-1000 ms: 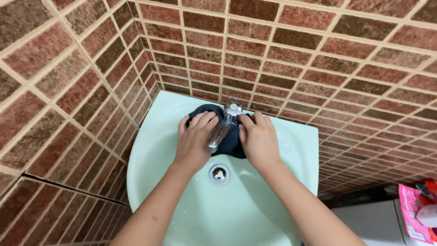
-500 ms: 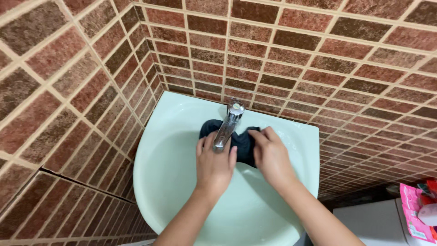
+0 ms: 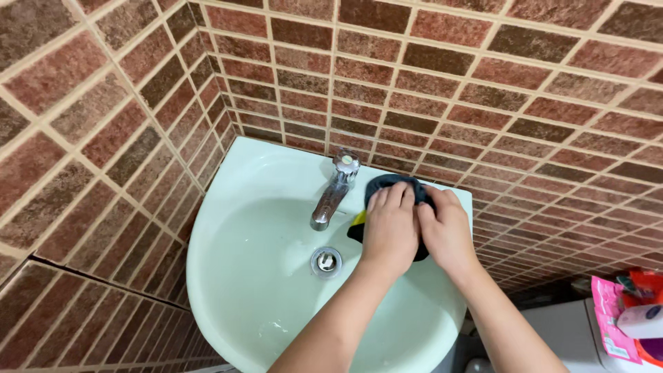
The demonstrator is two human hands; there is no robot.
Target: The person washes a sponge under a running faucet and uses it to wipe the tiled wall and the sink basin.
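Now, we're looking down at a brown tiled wall point(image 3: 483, 83) wrapping a corner, and set into it a pale green sink point(image 3: 242, 276). Bottom right, a white surface point(image 3: 559, 331) carries a pink packet point(image 3: 611, 318) and a white bottle point(image 3: 642, 321), well apart from the action.

In the sink, our left hand point(image 3: 390, 221) lies flat, fingers together, pressing down on a dark cloth point(image 3: 397, 183) that sits on the rim just right of the tap point(image 3: 335, 190). Our right hand point(image 3: 447, 228) is right beside it, fingers curled over the cloth's right edge, gripping it lightly. A sliver of yellow point(image 3: 358, 220) shows under the left hand's edge; we can't tell if it's a sponge or part of the cloth.

The drain point(image 3: 326, 261) sits open below the spout, with no water running that we can see.

Risks, as we judge them: the glazed rim looks slick, so a hard push could send the cloth sliding into the bowl. The left knuckles are near the metal tap, and a careless sweep leftward could knock them against it.
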